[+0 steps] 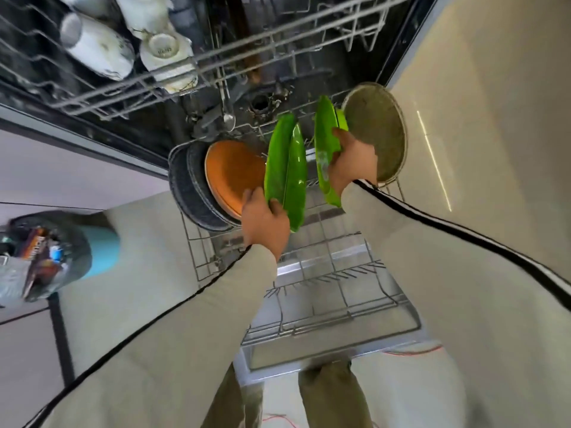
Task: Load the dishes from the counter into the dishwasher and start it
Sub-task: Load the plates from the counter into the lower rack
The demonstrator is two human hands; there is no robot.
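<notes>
The lower rack [321, 291] of the open dishwasher is pulled out below me. On edge in it stand a dark pan [188, 186], orange plates [231, 171], a pair of green plates [285, 168], another green plate [324, 149] and a round grey-brown plate [375, 131]. My left hand [265, 220] grips the near edge of the pair of green plates. My right hand [352, 162] holds the single green plate, fingers curled over its rim, just left of the grey-brown plate.
The upper rack [216, 54] sticks out above, with white mugs [95, 47] upside down in it. A spoon [228, 115] hangs near the back of the tub. A full rubbish bin [46, 254] stands on the floor at left. Tiled floor lies right of the rack.
</notes>
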